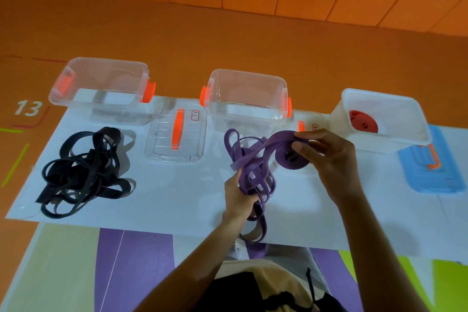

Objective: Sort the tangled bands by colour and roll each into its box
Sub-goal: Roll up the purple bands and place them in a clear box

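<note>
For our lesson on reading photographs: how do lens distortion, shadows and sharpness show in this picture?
Head view: the wide lens leans the left box leftward and the white box rightward; a soft shadow lies right of the black bands; the right hand and purple band show no motion blur.

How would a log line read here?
phase: rolling | right hand pinches purple roll | left hand grips purple tangle | black bands untouched | red roll boxed
</note>
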{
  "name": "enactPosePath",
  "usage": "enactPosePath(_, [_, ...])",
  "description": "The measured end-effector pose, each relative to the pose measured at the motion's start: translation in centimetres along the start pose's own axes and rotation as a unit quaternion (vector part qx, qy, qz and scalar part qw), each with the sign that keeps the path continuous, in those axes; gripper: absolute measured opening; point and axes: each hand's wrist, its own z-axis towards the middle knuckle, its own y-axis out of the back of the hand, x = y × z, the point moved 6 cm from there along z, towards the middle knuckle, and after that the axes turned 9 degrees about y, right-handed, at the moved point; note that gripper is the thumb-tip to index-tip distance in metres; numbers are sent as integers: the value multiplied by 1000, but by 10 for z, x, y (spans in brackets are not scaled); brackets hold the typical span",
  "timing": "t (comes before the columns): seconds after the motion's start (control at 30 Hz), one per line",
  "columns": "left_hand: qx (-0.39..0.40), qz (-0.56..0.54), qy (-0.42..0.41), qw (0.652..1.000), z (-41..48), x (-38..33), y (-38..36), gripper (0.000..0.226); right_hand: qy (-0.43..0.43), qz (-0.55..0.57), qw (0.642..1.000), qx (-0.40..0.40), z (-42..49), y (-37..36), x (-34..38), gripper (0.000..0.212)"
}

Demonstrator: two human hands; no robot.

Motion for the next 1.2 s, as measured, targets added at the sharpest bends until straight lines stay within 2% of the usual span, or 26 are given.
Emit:
enactPosePath(0.1, [-50, -14, 91, 994, -4, 22, 9, 63, -4, 2, 1000, -9, 0, 0, -4, 24])
enactPosePath(0.2, [-17, -113, 208, 971, -5, 39, 5, 47, -10, 12, 1000, -11, 0, 2, -6, 23])
enactPosePath(0.33, [6, -227, 291, 929, -1, 39, -1, 26, -14, 24, 1000, -7, -1, 3, -4, 21])
enactPosePath(0.47, [84, -366, 291, 880, -5, 32, -6, 11, -20, 32, 999, -4, -1, 5, -4, 21])
enactPosePath(0.6, [66, -437, 256, 860, 3, 29, 0, 20, -29, 27, 999, -7, -3, 11, -8, 20])
enactPosePath(0.7, [64, -444, 242, 860, 12, 26, -4, 39, -33, 37, 999, 1, -3, 12, -7, 22])
enactPosePath(0.8, [107, -445, 240, 856, 18, 20, -12, 68, -40, 43, 997, 42, -5, 6, -3, 22])
enactPosePath(0.87, [136, -446, 227, 855, 19, 9, -12, 80, -54, 22, 996, 70, -7, 1, -3, 25])
enactPosePath(0.97, [156, -437, 194, 864, 24, -12, -8, 67, -68, -4, 992, 104, -10, 0, -5, 28])
enactPosePath(1.07, [154, -398, 215, 879, 33, -18, -1, 62, -71, 5, 993, 98, -9, 9, -5, 28])
enactPosePath(1.13, [160, -325, 233, 903, 39, -21, 4, 59, -69, 8, 993, 95, -8, 18, -4, 30])
enactPosePath(1.2, [136, -185, 234, 945, 44, -24, 13, 52, -67, 8, 994, 90, -6, 27, -4, 31])
